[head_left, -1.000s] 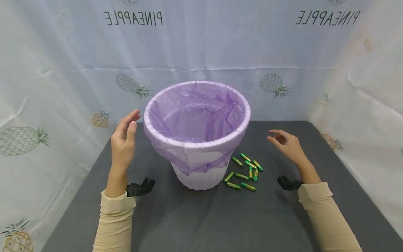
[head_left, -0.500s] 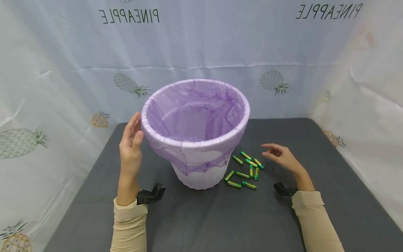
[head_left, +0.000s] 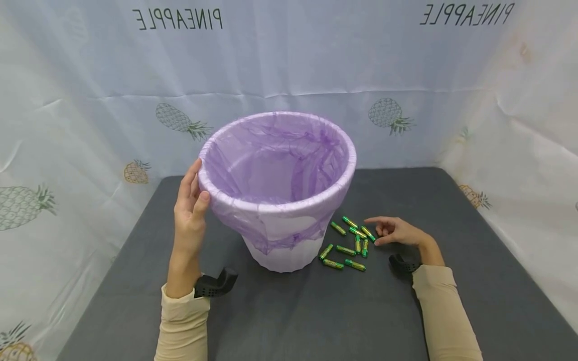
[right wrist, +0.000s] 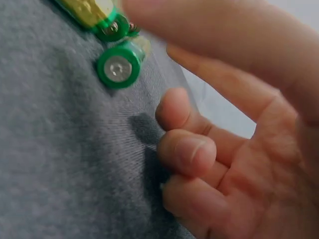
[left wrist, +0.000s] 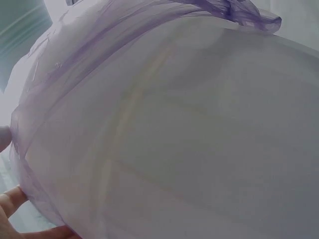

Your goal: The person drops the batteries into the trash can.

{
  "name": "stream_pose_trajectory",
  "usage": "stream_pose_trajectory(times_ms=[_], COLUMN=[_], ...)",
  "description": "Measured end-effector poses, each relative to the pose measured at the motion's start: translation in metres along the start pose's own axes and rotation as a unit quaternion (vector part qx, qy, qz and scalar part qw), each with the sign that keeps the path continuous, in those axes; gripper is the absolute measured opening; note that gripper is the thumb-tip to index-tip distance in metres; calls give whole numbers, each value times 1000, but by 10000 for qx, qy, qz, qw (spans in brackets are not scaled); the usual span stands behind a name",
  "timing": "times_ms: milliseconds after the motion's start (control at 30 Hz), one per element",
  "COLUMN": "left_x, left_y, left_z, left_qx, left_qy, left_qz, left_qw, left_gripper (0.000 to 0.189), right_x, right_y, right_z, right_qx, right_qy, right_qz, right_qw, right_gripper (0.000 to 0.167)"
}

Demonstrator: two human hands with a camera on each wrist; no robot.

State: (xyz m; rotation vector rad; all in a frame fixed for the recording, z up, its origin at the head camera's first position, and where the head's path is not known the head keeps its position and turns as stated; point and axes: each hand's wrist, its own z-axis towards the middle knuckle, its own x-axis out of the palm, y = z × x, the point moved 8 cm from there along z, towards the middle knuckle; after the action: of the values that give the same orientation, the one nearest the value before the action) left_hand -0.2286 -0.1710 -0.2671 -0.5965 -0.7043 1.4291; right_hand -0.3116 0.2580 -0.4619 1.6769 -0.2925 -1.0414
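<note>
A white waste bin (head_left: pixel 284 258) stands upright in the head view, lined with a thin purple bin bag (head_left: pixel 271 173) folded over its rim. My left hand (head_left: pixel 188 218) rests against the bin's left side just under the rim, fingers and thumb spread on the bagged outside. In the left wrist view its fingertips lie along the bag (left wrist: pixel 94 74). Several green-and-gold batteries (head_left: pixel 345 250) lie loose right of the bin. My right hand (head_left: pixel 399 233) is low beside them, index finger extended over the nearest battery (right wrist: pixel 118 67), thumb apart from it, other fingers curled in with nothing held.
A dark grey cloth covers the table (head_left: pixel 293 321). Behind and at both sides hangs a white curtain (head_left: pixel 289 60) with pineapple prints. Black wrist cameras (head_left: pixel 217 283) sit on both wrists, below the hands.
My left hand has moved right from beside the bin onto its side. My right hand has come down and left to the batteries, its index finger reaching out. Bin and batteries stay put.
</note>
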Motion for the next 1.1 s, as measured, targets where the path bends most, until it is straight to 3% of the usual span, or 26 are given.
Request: stream_pose_trajectory(times_ms=[267,533,1100], left_x=[0,0,2], left_y=[-1,-4,-3], left_z=[0,0,0], left_qx=[41,48,58], left_qy=[23,194,220], left_qz=[-89,-264,-207], left_qw=[9999,9995,9995], left_gripper=[49,49,50], right_x=[-1,4,-7], right_y=[-1,0,-8], right_z=[5,9,8], right_qx=[-286,-372,484], right_qy=[288,205,-861], right_qz=[-208,-577,-385], right_qw=[9990,9974,9944], right_gripper=[59,54,48])
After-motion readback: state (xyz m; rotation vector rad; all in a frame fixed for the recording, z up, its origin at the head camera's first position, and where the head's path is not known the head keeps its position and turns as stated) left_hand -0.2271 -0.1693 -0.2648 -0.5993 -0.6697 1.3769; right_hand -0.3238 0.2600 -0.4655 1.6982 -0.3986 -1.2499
